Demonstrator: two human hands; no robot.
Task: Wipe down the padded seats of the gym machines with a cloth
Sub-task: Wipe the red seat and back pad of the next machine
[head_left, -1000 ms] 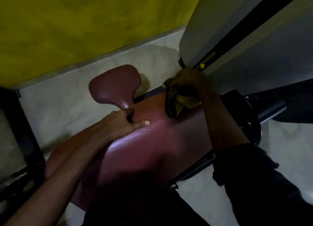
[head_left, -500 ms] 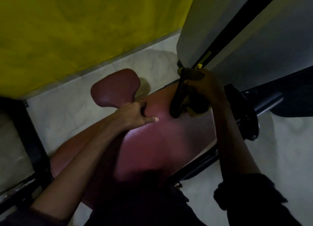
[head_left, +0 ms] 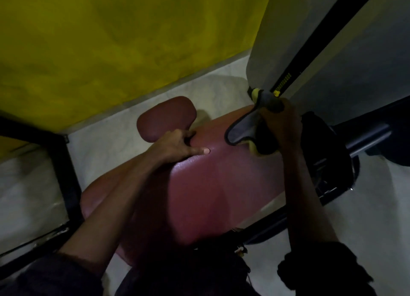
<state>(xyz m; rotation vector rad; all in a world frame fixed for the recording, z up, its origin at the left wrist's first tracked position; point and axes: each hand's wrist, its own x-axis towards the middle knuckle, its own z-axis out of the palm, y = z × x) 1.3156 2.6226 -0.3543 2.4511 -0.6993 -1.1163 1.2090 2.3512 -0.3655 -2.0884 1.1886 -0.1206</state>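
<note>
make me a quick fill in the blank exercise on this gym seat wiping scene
Only ___ hand grips the grey and yellow cloth: the right hand.
The left hand holds the edge of the padded vinyl seat, whose colour is ___.
The painted wall behind the seat is ___.
Missing words: one; maroon; yellow.

Two hands [head_left: 175, 146] [head_left: 282, 122], one cloth [head_left: 241, 129], one seat [head_left: 221, 184], one smaller pad [head_left: 164, 118]
</note>
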